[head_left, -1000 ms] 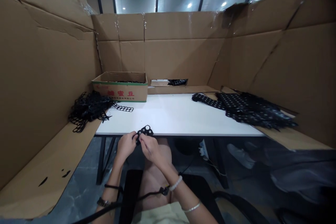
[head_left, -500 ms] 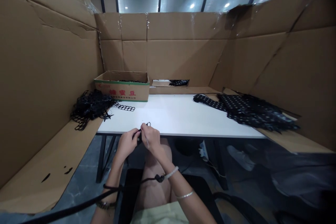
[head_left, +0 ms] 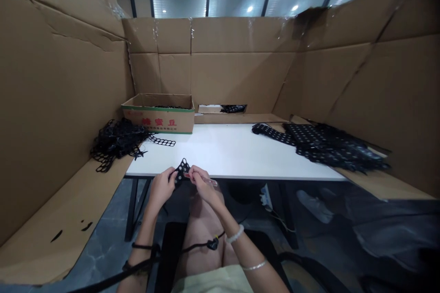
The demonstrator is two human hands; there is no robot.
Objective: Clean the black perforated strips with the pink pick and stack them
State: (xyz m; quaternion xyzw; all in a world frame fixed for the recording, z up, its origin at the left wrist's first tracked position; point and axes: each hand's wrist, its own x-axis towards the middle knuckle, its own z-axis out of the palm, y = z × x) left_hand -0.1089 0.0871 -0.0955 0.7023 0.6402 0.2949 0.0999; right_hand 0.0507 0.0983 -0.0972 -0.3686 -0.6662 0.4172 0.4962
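Observation:
Just in front of the table's near edge, my left hand (head_left: 162,188) pinches a small black sheet piece (head_left: 181,170) with rows of round white-looking holes. One corner of the piece points up over the white tabletop. My right hand (head_left: 204,187) is closed at the piece's right side, with a slim tool (head_left: 213,182) in it. Its clear, shiny handle sticks out behind the fingers and a reddish tip lies against the black piece. The exact kind of tool is too small to make out.
Black mesh scraps (head_left: 118,143) are heaped at the left. Behind them stands a cardboard box (head_left: 165,121) with dark pieces inside. Perforated black sheets (head_left: 330,144) lie piled at the right. Cardboard walls (head_left: 240,73) enclose the white table (head_left: 220,151). A black cable (head_left: 113,279) crosses my left forearm.
My hands have moved apart, the right one shifting right and slightly down. The black perforated piece, mostly hidden before, now shows between them, and the tool's clear handle points to the right.

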